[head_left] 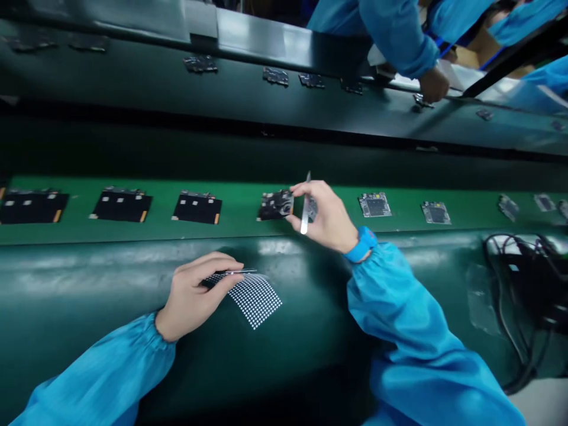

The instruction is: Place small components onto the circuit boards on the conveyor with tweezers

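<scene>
My left hand (197, 290) is closed on a dark sheet of small white round stickers (257, 299), which bends down to the right of the fingers. A thin flat piece (242, 271) shows edge-on at the fingertips; its kind is unclear. Over the green belt, my right hand (326, 213) pinches the right edge of a circuit board with black film (276, 205). A slim metal tool like a pair of tweezers (305, 207) is also in that hand, upright across the palm side. Part of another board (312, 209) shows behind the tool.
Along the green belt (242, 228) lie boards with black film (197, 208) on the left and bare boards (375, 205) on the right. A black device with cables (530, 284) sits at right. Across the line, a co-worker's hand (433, 84) reaches among more boards (275, 76).
</scene>
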`<state>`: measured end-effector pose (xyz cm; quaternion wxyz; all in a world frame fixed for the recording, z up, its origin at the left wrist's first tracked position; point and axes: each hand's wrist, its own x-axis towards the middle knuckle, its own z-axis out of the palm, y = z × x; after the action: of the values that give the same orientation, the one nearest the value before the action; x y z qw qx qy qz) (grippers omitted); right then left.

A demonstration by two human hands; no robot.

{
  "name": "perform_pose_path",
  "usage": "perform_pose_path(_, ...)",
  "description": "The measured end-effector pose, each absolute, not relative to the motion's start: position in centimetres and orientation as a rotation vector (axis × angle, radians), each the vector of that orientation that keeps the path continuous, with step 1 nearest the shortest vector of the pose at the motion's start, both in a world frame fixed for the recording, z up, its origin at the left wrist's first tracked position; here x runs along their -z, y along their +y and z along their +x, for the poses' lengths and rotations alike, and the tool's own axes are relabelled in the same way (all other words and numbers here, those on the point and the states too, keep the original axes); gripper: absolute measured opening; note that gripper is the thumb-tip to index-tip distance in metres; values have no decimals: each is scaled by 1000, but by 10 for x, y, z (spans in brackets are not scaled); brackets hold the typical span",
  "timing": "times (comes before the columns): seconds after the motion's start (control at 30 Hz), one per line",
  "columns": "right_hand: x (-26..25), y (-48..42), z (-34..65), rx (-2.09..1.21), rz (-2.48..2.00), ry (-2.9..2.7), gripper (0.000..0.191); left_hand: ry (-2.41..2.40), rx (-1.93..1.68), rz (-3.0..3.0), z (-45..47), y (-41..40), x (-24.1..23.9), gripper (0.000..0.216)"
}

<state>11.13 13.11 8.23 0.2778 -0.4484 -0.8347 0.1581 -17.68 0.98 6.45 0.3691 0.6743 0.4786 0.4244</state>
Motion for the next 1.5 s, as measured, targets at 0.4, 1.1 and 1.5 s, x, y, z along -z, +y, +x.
perform_pose_path(0.4,-36,157,1,-391,-1138,-2594,36,1377,-1181,1660,-215,-8,-60,7)
perform_pose_path(1.1,-73,180,-94,-367,-1085,-2574,38,1428,-1256,1498,-255,-22,-51,6)
perform_pose_path(1.5,-103,169,-63,-1397,-900,-1890,48,1499,-1184,1493,-249,-4,-43,8)
